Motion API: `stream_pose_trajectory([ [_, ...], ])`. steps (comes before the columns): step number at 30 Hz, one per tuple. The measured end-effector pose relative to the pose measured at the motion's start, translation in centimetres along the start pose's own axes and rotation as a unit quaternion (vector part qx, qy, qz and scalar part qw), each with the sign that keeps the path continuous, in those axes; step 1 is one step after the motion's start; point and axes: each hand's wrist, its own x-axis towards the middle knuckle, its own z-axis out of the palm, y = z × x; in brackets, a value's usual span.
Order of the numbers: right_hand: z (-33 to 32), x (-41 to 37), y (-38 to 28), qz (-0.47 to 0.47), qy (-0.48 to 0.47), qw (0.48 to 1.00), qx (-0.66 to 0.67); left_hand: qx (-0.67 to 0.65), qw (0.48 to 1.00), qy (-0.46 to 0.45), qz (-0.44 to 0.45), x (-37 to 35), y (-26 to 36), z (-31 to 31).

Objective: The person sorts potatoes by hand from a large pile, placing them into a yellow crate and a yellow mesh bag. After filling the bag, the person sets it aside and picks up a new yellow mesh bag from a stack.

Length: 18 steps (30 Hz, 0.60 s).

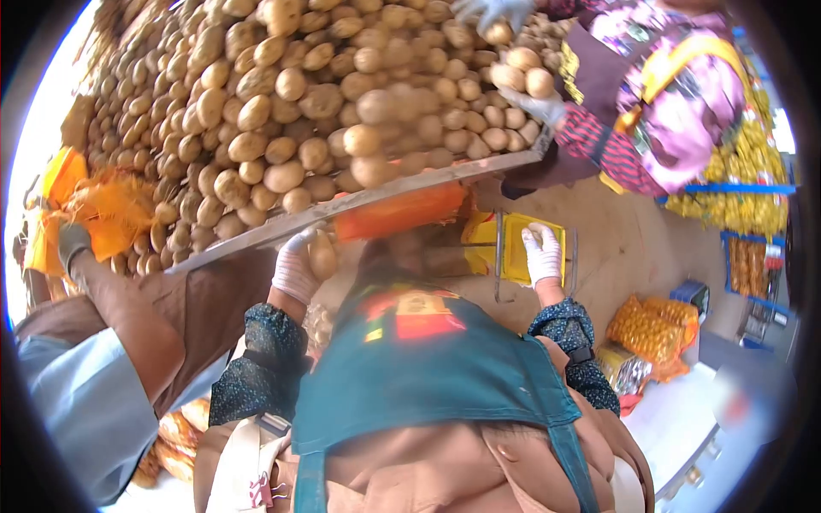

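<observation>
My left hand [292, 267], in a white glove, is closed around a potato [323, 256] just below the rim of the potato bin. My right hand [542, 255], also gloved in white, is raised with its fingers stretched out and nothing in it. Behind that hand is a yellow panel [517, 244] with metal bars. A large heap of potatoes [254, 113] fills the bin, held in by a metal edge [342, 205]. Orange-red material [402, 210] hangs below that edge, between my hands.
At the left, a person's gloved hand [75, 244] is at an orange mesh bag [107, 205]. Another person's gloved hand [534, 107] touches potatoes at the upper right. Filled mesh bags [654, 329] lie on the right, near blue racks [735, 190].
</observation>
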Motion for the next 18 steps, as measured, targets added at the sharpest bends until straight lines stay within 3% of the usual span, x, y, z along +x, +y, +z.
stream_pose_trajectory([
  [3,3.8,2.4,-4.5,-0.098,-0.095,0.991,0.001,-0.007,1.0,0.016,0.002,-2.2,0.0,-2.2],
  [6,8.2,4.6,-11.2,-0.332,-0.11,0.929,-0.121,-0.006,0.995,0.097,-0.001,-2.8,-1.4,-7.2],
  [9,12.9,7.2,-15.7,-0.37,-0.152,0.906,-0.142,-0.011,0.981,0.195,0.006,-5.3,-3.3,-10.4],
  [12,16.4,10.9,-14.7,-0.363,-0.11,0.895,-0.236,-0.023,0.958,0.284,0.019,-9.9,-5.6,-12.4],
  [13,17.2,11.4,-14.3,-0.424,-0.068,0.854,-0.293,-0.028,0.945,0.326,0.015,-10.7,-6.8,-14.1],
  [15,17.7,13.1,-12.6,-0.507,-0.086,0.791,-0.332,-0.032,0.91,0.413,-0.009,-14.3,-9.5,-16.2],
  [18,18.3,13.1,-13.0,-0.524,-0.091,0.779,-0.332,-0.045,0.883,0.467,0.012,-20.1,-15.3,-19.7],
])
